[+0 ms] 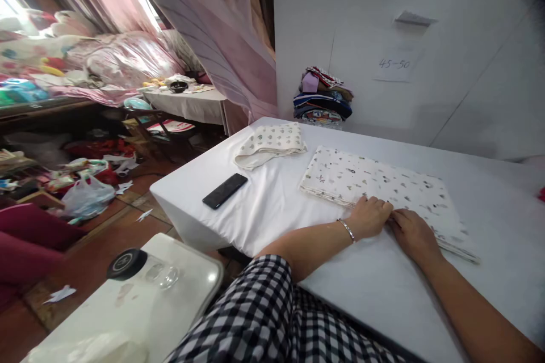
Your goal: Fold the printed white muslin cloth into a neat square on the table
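Note:
A white cloth with small printed figures, folded flat in layers, lies on the white-covered table. My left hand, with a silver bracelet at the wrist, has curled fingers at the cloth's near edge. Right beside it, my right hand is also curled on that edge, and the fingertips of both hands nearly meet. The fingers look closed on the edge of the cloth, though their tips are partly hidden. Toward the table's far left corner sits a smaller folded cloth with green prints.
A black phone lies near the table's left edge. Folded clothes are stacked against the wall behind. A low white stand at lower left holds a black-lidded clear jar. Bags and paper scraps litter the floor.

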A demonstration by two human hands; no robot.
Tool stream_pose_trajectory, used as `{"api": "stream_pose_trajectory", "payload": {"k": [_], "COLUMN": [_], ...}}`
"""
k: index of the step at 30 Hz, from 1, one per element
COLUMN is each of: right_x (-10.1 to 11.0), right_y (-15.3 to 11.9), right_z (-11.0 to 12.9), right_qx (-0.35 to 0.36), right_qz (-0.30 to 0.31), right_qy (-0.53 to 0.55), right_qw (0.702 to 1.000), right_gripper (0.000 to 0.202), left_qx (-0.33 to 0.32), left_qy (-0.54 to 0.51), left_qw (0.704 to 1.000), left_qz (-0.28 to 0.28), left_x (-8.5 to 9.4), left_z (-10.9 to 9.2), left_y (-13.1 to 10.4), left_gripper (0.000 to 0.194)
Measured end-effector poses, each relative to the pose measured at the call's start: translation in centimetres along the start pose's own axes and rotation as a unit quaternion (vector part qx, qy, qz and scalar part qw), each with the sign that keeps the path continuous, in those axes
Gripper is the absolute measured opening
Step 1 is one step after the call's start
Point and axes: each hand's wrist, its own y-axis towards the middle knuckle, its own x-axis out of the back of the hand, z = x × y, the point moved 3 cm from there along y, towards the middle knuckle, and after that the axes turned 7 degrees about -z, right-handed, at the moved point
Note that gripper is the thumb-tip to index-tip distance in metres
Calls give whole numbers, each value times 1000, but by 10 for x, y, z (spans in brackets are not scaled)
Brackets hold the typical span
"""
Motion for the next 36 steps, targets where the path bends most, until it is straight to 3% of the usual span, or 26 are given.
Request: {"api": "stream_pose_trajectory", "payload": {"k": [5,15,20,30,36], "right_x": [1,-4,-5,2,5], "right_y": [0,-2,-1,0,2], "right_z": [0,-1,0,8,10], "right_qx": [-16,-7,4,-3,-10], "right_qz": [-9,-17,-33,-12,-10], "right_qy": [-5,0,-8,-22,-27], "right_qw": [1000,1000,999,1000,1000], "right_gripper": [28,28,26,27,30], "left_qx": [21,128,172,104,113], "left_qy": [38,110,139,136,107], "left_qw": [999,986,975,985,988], "left_qz": [15,13,-1,22,-20], "left_x": [9,36,51,56,57], "left_z": [20,101,131,152,157], "left_y": [-6,-51,-73,-89,-96], "left_gripper": [21,26,24,31,32]}}
